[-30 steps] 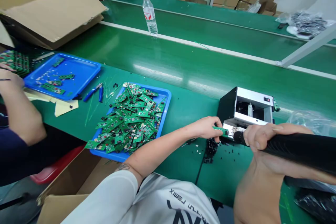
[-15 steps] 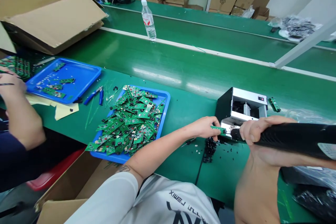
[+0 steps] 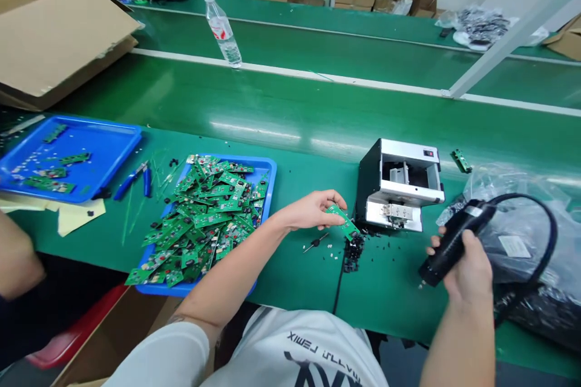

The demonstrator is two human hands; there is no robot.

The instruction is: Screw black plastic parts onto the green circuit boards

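Observation:
My left hand (image 3: pixel 315 210) pinches a narrow green circuit board (image 3: pixel 344 222) by one end, above a pile of small black parts (image 3: pixel 353 254). Just right of that board stands a black and silver machine (image 3: pixel 371 184) with an open front slot. My right hand (image 3: pixel 469 269) is wrapped round a black electric screwdriver (image 3: pixel 447 248), its tip pointing down and left, its cable looping to the right. A blue tray (image 3: pixel 272 178) heaped with green circuit boards (image 3: pixel 213 217) lies left of my left hand.
Another blue tray (image 3: pixel 115 133) holds a few boards, with blue-handled cutters (image 3: pixel 131 180) beside it. A person's arm (image 3: pixel 18 257) shows at the left edge. A water bottle (image 3: pixel 222 33) stands behind. Plastic bags (image 3: pixel 517 236) lie at the right, and a loose board (image 3: pixel 461 161) is behind the machine.
My left hand has drawn the board left, away from the machine. The screwdriver in my right hand has moved off the machine and now points downward. The view has shifted right.

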